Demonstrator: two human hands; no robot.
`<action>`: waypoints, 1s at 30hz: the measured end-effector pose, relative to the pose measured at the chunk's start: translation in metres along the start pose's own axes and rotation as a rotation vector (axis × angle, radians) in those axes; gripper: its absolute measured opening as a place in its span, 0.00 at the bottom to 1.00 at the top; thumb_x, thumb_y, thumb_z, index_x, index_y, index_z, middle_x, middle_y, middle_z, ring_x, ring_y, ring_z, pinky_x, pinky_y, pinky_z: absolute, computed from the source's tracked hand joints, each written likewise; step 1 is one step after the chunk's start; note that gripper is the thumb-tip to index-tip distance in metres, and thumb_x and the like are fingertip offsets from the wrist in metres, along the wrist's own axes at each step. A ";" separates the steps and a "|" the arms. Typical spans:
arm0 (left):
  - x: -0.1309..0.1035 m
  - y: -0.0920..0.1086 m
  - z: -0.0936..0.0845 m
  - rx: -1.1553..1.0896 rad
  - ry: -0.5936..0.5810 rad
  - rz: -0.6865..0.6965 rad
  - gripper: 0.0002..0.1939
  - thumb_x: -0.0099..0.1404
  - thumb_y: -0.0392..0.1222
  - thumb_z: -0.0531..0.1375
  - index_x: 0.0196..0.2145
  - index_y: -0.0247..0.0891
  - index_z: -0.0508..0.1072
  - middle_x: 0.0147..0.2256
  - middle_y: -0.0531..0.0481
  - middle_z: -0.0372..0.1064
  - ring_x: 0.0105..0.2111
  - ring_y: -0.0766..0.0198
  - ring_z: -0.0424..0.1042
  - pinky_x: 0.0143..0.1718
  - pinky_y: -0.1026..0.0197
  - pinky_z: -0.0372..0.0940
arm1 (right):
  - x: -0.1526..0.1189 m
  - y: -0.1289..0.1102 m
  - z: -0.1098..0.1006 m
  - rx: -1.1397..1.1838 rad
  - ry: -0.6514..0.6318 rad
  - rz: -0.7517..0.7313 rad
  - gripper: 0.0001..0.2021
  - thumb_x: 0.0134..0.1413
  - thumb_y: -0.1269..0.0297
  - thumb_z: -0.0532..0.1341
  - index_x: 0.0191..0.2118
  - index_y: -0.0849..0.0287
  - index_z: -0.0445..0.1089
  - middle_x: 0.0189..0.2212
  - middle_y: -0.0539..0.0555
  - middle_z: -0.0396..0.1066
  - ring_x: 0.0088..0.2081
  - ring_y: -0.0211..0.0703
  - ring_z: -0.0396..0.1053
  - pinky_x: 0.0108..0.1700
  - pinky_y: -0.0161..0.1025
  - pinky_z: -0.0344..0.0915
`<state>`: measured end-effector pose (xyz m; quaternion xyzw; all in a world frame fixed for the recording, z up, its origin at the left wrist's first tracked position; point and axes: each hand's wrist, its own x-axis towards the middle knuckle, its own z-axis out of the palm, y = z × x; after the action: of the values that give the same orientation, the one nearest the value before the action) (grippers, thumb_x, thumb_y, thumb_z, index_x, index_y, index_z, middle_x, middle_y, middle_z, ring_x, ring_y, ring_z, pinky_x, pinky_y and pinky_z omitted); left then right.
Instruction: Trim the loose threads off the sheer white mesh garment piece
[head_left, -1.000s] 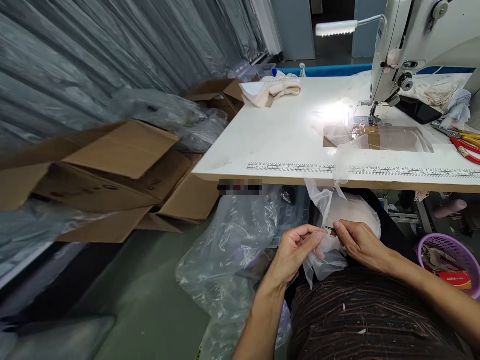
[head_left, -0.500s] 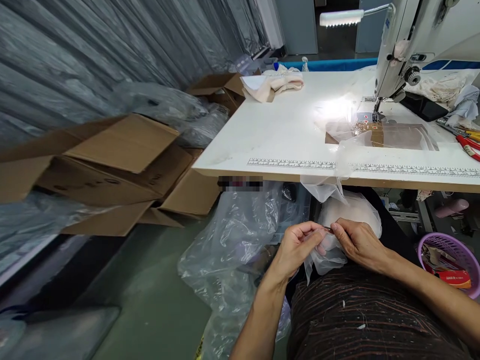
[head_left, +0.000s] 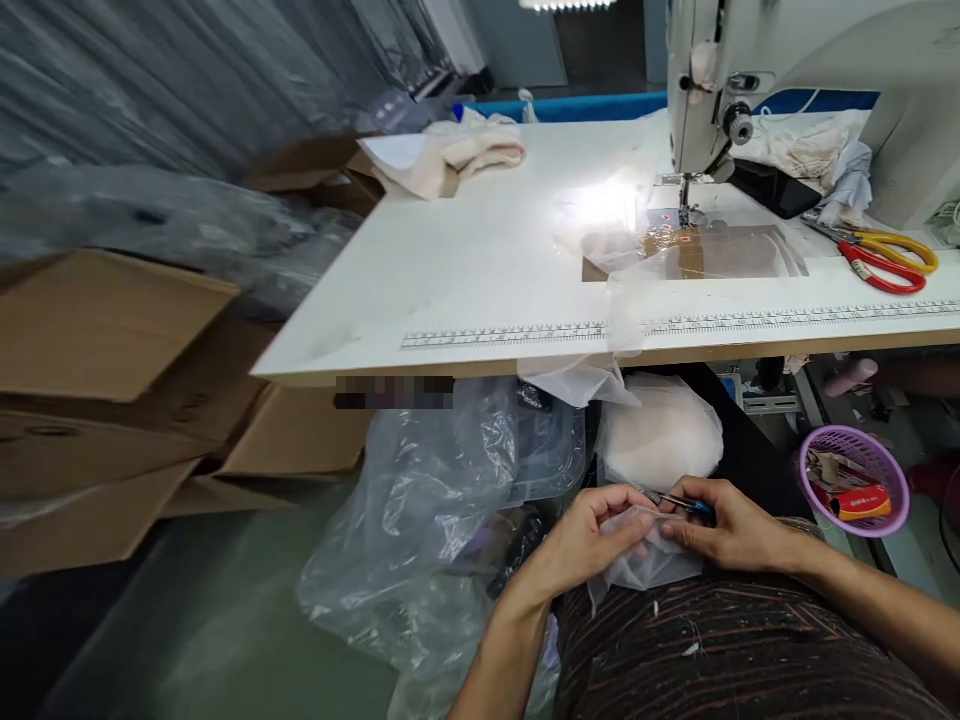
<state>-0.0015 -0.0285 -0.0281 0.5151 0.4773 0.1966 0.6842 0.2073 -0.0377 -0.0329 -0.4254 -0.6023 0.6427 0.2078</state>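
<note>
Over the lap, my left hand (head_left: 600, 535) pinches a sheer white fabric (head_left: 649, 560) that hangs down below the fingers. My right hand (head_left: 724, 525) is closed on a small dark tool with a blue part (head_left: 697, 507); its thin metal end reaches the cloth near my left fingertips. The two hands are close together. Just beyond them a rounded, pale bundle wrapped in sheer fabric (head_left: 660, 430) rests by the table edge. More sheer cloth (head_left: 574, 378) hangs over that edge from the sewing machine (head_left: 694, 100).
A white table (head_left: 480, 270) with a printed ruler spans the front. Red and yellow-handled scissors (head_left: 881, 265) and a black phone (head_left: 776, 188) lie at its right. Cardboard boxes (head_left: 112, 330) and plastic bags (head_left: 427, 510) are at left; a purple basket (head_left: 892, 490) stands lower right.
The view has shifted right, so the table and boxes appear further left. My right hand has turned, and the blue part of the tool now shows. The pale bundle is less covered by the hands.
</note>
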 end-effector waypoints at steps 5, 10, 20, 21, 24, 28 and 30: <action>0.024 0.014 -0.014 0.073 -0.119 -0.032 0.22 0.53 0.50 0.68 0.43 0.37 0.73 0.29 0.53 0.73 0.20 0.70 0.67 0.23 0.67 0.61 | -0.003 0.015 -0.024 0.033 0.126 -0.027 0.22 0.57 0.43 0.58 0.27 0.60 0.64 0.23 0.46 0.58 0.25 0.34 0.53 0.28 0.33 0.54; 0.070 0.023 -0.021 0.092 0.204 0.110 0.23 0.53 0.56 0.66 0.38 0.35 0.74 0.28 0.50 0.73 0.23 0.66 0.69 0.27 0.64 0.64 | 0.025 0.037 -0.050 0.009 0.505 -0.076 0.23 0.51 0.40 0.59 0.26 0.59 0.64 0.22 0.47 0.59 0.26 0.36 0.55 0.30 0.35 0.57; 0.072 -0.016 -0.006 0.746 0.939 0.739 0.07 0.64 0.42 0.58 0.35 0.38 0.75 0.33 0.45 0.75 0.35 0.58 0.74 0.39 0.57 0.68 | 0.038 0.057 -0.056 -0.173 0.604 0.033 0.18 0.55 0.48 0.55 0.29 0.60 0.67 0.22 0.48 0.63 0.24 0.37 0.58 0.27 0.35 0.57; 0.071 -0.020 -0.001 0.795 0.880 0.824 0.06 0.64 0.40 0.59 0.34 0.38 0.75 0.31 0.45 0.74 0.33 0.59 0.74 0.37 0.58 0.68 | 0.036 0.054 -0.056 -0.219 0.638 0.045 0.18 0.56 0.50 0.54 0.30 0.60 0.68 0.22 0.48 0.64 0.24 0.37 0.59 0.27 0.35 0.57; 0.073 -0.028 0.011 0.919 0.627 0.964 0.08 0.63 0.40 0.61 0.39 0.37 0.76 0.35 0.42 0.76 0.35 0.58 0.75 0.38 0.57 0.69 | 0.033 0.043 -0.052 -0.343 0.818 -0.034 0.14 0.59 0.55 0.53 0.34 0.60 0.70 0.26 0.53 0.70 0.27 0.41 0.66 0.31 0.37 0.63; 0.086 -0.029 0.021 0.996 0.530 0.951 0.16 0.64 0.44 0.60 0.47 0.34 0.74 0.46 0.36 0.75 0.43 0.52 0.75 0.44 0.51 0.69 | 0.037 0.037 -0.044 -0.408 0.809 -0.264 0.10 0.59 0.63 0.53 0.38 0.59 0.71 0.33 0.56 0.76 0.33 0.44 0.73 0.38 0.39 0.69; 0.088 -0.029 0.023 1.008 0.528 0.953 0.14 0.65 0.43 0.60 0.46 0.34 0.74 0.46 0.35 0.75 0.43 0.52 0.75 0.43 0.51 0.69 | 0.040 0.038 -0.041 -0.430 0.719 -0.294 0.11 0.57 0.66 0.53 0.41 0.59 0.72 0.35 0.57 0.77 0.35 0.45 0.75 0.39 0.40 0.71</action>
<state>0.0527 0.0156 -0.0933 0.8537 0.3828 0.3466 0.0678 0.2273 0.0111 -0.0776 -0.5653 -0.6658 0.2777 0.4001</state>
